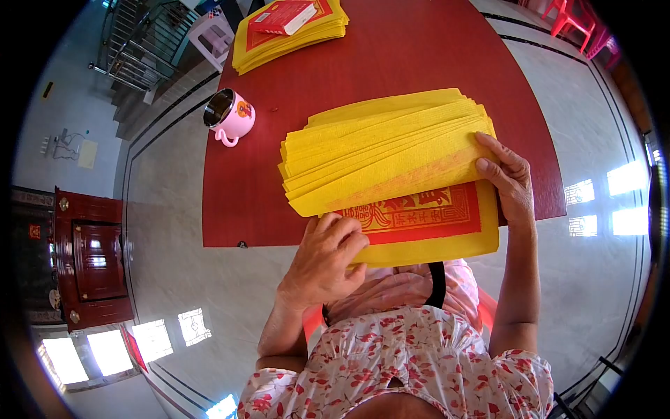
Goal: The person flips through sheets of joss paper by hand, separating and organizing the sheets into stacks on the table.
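Note:
A fanned stack of yellow joss paper sheets (384,153) lies near the table's front edge, its layers stepped toward me. Under its front edge shows a sheet with a red panel printed in gold (426,220), its yellow border overhanging the table edge. My right hand (508,178) pinches the right end of the upper sheets between thumb and fingers. At the front left corner, my left hand (324,262) has its fingers curled against the paper edges; its fingertips are partly hidden beneath the upper sheets.
The red table (419,49) carries a pink mug (237,119) at left and another yellow paper pile (307,42) at the far left, topped by a red packet (283,17). A white stool (211,36) and red plastic chairs (569,24) stand beyond.

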`<state>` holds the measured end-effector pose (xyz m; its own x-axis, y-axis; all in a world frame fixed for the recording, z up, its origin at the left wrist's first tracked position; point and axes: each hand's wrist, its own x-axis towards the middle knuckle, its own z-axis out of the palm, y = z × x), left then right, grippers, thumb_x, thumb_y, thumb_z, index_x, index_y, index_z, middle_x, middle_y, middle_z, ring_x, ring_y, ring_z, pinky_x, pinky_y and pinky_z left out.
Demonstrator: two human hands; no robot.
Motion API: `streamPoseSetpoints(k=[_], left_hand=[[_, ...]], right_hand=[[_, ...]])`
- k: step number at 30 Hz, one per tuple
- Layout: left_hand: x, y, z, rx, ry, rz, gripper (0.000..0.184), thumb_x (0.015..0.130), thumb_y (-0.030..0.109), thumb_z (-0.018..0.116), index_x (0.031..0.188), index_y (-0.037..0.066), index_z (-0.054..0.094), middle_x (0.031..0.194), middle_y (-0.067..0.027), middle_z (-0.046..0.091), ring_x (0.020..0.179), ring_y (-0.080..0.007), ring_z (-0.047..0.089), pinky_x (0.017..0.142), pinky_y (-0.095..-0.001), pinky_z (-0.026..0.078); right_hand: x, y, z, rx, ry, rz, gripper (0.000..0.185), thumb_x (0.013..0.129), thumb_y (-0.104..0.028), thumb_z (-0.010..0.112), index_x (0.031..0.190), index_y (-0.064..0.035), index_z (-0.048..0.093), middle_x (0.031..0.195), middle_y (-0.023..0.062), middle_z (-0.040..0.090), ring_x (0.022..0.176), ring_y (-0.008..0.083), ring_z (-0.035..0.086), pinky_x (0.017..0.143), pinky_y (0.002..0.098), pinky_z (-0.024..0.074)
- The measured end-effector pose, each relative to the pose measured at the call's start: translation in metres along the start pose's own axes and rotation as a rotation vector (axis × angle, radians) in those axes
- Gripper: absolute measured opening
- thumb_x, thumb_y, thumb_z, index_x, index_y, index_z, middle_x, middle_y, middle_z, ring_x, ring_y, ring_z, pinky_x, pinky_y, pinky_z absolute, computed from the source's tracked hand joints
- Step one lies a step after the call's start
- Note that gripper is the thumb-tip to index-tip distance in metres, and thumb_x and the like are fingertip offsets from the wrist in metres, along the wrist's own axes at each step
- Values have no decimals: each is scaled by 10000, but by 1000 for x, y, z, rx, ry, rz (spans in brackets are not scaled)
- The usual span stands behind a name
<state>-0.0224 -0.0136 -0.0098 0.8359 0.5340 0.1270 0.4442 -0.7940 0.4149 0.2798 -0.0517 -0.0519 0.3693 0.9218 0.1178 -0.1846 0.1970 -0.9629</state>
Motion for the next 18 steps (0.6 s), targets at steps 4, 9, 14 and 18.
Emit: streamPoseSetpoints(k=[4, 9, 14, 18], left_hand=[[-1, -2, 0, -32, 8, 2, 280, 631, 119, 688, 869, 26, 575, 991, -98, 498, 964, -269, 464, 876, -398, 381], [-1, -4, 0, -68, 8, -1, 263, 639, 127, 676, 860, 25, 578, 987, -100, 500, 963, -271, 465, 876, -400, 377], [0, -5, -1, -100, 17, -3, 240, 646, 128, 666, 846, 25, 581, 980, -101, 506, 960, -275, 465, 875, -404, 372], [-1, -6, 0, -126, 24, -5, 216, 654, 130, 665, 826, 27, 587, 968, -97, 511, 956, -271, 470, 871, -400, 369]], right_hand=[[0, 0, 0, 7, -1, 5, 304, 800, -116, 685, 1099, -82, 650, 1031, 81, 664, 899, 121, 621, 794, 260, 514], [0, 0, 0, 19, -4, 9, 302, 802, -111, 683, 1101, -80, 649, 1041, 81, 660, 902, 124, 621, 798, 260, 513], [0, 1, -1, 19, -12, 5, 295, 808, -109, 676, 1101, -79, 649, 1050, 85, 657, 903, 127, 622, 800, 261, 513], [0, 1, -1, 28, -26, -6, 294, 805, -121, 680, 1095, -85, 653, 1043, 84, 660, 900, 132, 627, 786, 266, 522]])
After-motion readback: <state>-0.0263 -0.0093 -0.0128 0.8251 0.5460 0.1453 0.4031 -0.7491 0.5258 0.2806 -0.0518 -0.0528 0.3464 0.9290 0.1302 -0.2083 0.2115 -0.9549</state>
